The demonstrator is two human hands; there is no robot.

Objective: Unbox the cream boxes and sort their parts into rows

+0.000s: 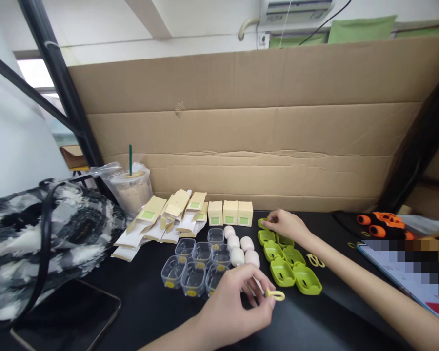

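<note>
Head view is showing a small yellow plastic loop (275, 295), an oval ring with an open centre, being pinched at one end between the thumb and fingertips of the left hand (237, 300). The loop is hanging just in front of the row of lime-green plastic tray inserts (288, 263), close to the nearest insert.

That row of green inserts is running diagonally across the black tabletop (149, 307). Just left of the row, 5 pale pink egg-shaped cases (240, 246) are lying in a loose cluster, and left of those a group of clear plastic square boxes (201, 265) is standing open side up. Behind the pink cases, 3 small cream cardboard boxes with green labels (230, 212) are standing in a line, with flattened cream cartons (161, 219) piled beside them. A lidded plastic cup with a green straw (130, 187) is standing further left, next to a black-and-white patterned bag (40, 239). Right of the green row, 2 more yellow loops (315, 261) are lying on the table, and orange-handled tools (382, 224) are lying well beyond them. A brown cardboard wall (263, 126) is closing off the back.

The left hand is curling palm-down, fingers closed on the loop. The right hand (287, 225) is reaching across, arm extended, with fingers bent over the far end of the green row, touching the farthest insert; I cannot tell whether it is gripping it.
</note>
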